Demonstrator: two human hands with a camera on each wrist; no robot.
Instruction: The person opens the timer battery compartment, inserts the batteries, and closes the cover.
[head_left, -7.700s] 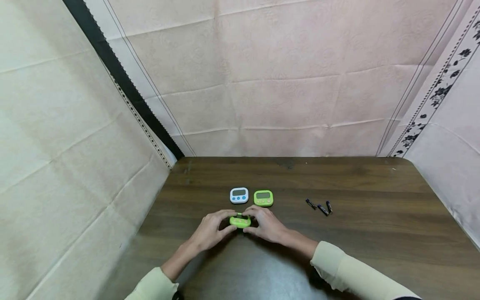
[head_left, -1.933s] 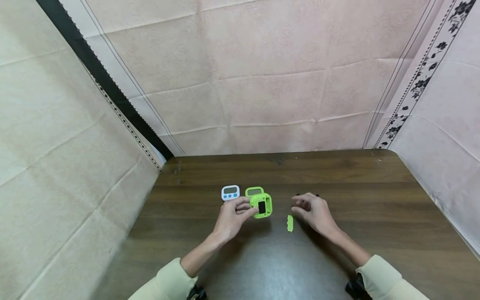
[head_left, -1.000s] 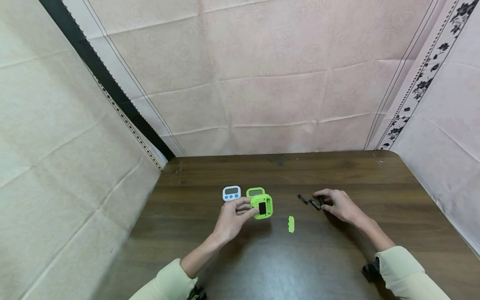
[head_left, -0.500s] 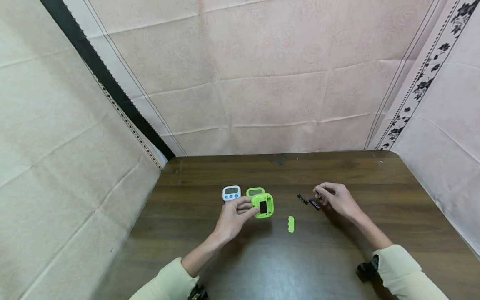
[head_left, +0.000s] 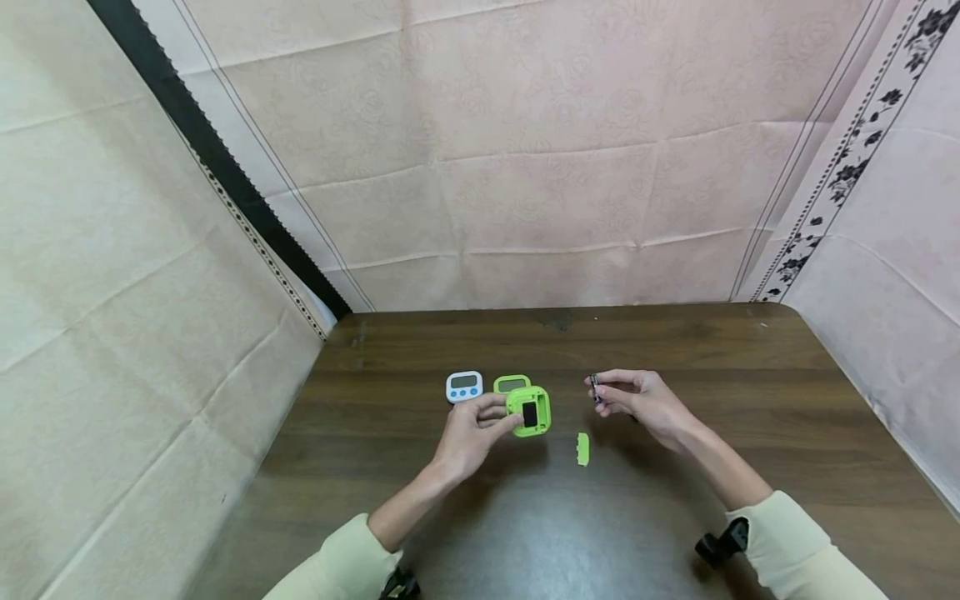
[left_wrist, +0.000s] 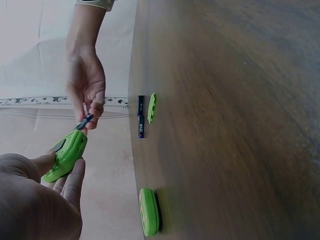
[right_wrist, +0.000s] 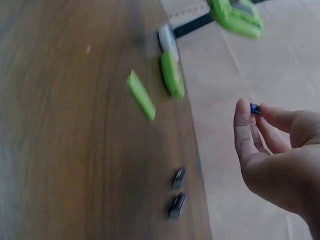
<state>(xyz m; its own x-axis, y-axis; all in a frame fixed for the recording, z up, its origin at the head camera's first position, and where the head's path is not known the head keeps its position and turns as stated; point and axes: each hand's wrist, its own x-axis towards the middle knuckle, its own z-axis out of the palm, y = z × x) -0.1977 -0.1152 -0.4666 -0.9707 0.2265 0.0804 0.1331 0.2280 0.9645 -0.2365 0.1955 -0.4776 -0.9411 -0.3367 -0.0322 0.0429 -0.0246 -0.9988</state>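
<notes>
The green timer (head_left: 529, 410) is hanging in the air above the counter (head_left: 510, 533), showing a dark rectangle inside its rim. The left hand (head_left: 468, 435) is gripping it by its edge, thumb on one face and fingers on the other. To its right and apart from it, the right hand (head_left: 641, 402) is pinching a battery (head_left: 595, 388) between thumb and fingers, also raised off the counter. Between the two hands and nearer the person, a green strip (head_left: 582, 449) is lying on the counter. Two more batteries (left_wrist: 140, 105) are lying near each other there, mostly hidden by the right hand in the head view. Behind the held timer, a second green timer (head_left: 512, 382) is resting partly covered, with a white timer (head_left: 464, 386) sitting just beside it. Pale cloth (head_left: 562, 167) is hanging beyond the counter.
</notes>
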